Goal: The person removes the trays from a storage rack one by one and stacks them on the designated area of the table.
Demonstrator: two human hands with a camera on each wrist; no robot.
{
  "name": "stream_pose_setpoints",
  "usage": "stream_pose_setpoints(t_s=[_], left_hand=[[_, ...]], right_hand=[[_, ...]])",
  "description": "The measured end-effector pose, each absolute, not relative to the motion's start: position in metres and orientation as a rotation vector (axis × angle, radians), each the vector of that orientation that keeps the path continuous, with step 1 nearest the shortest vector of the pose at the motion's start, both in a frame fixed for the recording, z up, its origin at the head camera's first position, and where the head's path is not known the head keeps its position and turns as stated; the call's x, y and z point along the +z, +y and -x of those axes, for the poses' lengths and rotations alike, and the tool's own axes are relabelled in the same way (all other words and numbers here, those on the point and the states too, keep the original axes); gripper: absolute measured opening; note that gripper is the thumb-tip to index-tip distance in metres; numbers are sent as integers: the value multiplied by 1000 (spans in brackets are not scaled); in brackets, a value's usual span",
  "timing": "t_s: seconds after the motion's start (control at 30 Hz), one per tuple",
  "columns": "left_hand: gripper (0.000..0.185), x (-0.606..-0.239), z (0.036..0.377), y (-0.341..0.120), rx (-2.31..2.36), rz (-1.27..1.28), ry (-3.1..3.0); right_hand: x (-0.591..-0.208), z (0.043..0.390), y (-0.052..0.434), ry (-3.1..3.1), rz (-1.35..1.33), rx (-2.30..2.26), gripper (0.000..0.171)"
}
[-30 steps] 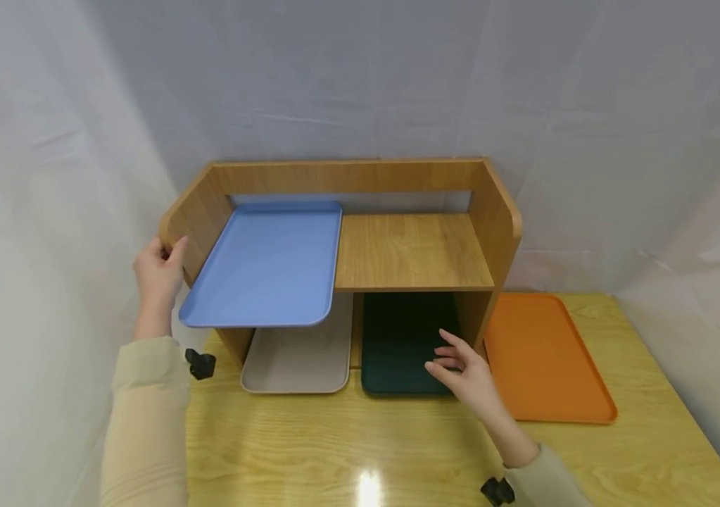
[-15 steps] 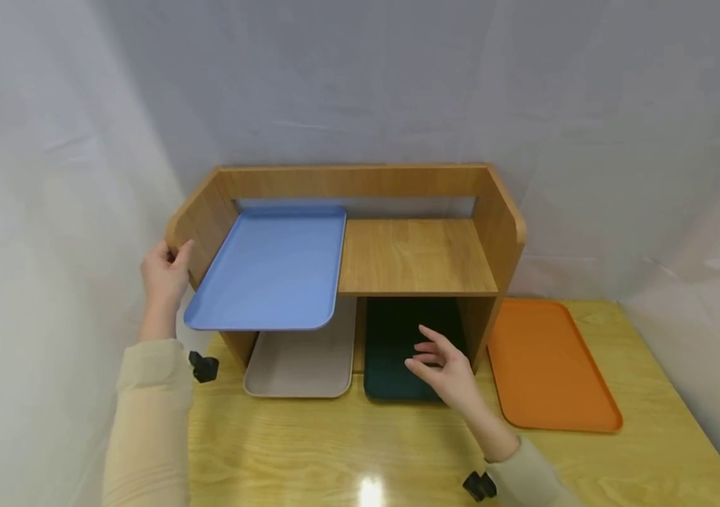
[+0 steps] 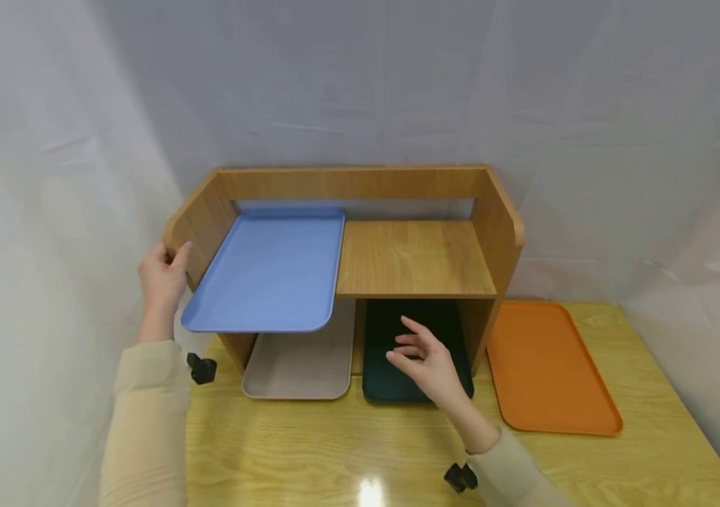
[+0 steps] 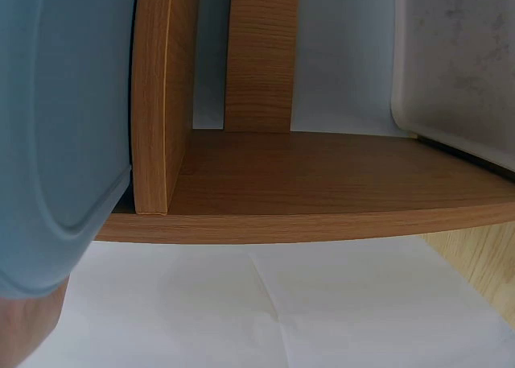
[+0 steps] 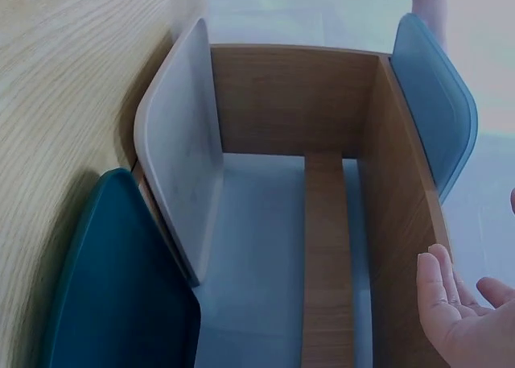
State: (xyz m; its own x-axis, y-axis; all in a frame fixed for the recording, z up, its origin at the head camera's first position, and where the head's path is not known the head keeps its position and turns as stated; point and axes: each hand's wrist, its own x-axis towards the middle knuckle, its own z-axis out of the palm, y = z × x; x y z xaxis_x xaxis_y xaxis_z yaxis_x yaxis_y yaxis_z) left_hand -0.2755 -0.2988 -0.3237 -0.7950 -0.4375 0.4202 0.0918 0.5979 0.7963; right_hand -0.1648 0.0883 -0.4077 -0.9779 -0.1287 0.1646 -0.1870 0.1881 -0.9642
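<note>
My left hand (image 3: 163, 278) grips the front edge of the left side panel of a wooden desktop shelf (image 3: 419, 257). Beside it, a blue tray (image 3: 271, 271) lies on the left of the upper board and juts past its front edge. In the left wrist view only a sliver of that hand (image 4: 32, 324) shows below the blue tray (image 4: 76, 102). My right hand (image 3: 426, 366), holding nothing, hovers in front of the right lower compartment with thumb and fingers apart. Behind it a dark green tray (image 3: 388, 384) lies in that compartment, partly hidden.
A beige tray (image 3: 302, 362) lies in the left lower compartment, under the blue one. On the table (image 3: 271, 451) to the right of the shelf rests an orange tray (image 3: 552, 366). White cloth (image 3: 360, 84) hangs behind and at both sides.
My right hand has moved left and slightly up, from the shelf's right side to across the dark green tray. My left hand keeps its hold, and the trays stay put.
</note>
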Motion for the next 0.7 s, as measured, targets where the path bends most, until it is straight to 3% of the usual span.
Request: stream_pose_setpoints(t_s=[0.7], left_hand=[[35,-324,279,-298,-1172,-270,-2189]], right_hand=[[-410,195,59,-2333,-459,1999,63]])
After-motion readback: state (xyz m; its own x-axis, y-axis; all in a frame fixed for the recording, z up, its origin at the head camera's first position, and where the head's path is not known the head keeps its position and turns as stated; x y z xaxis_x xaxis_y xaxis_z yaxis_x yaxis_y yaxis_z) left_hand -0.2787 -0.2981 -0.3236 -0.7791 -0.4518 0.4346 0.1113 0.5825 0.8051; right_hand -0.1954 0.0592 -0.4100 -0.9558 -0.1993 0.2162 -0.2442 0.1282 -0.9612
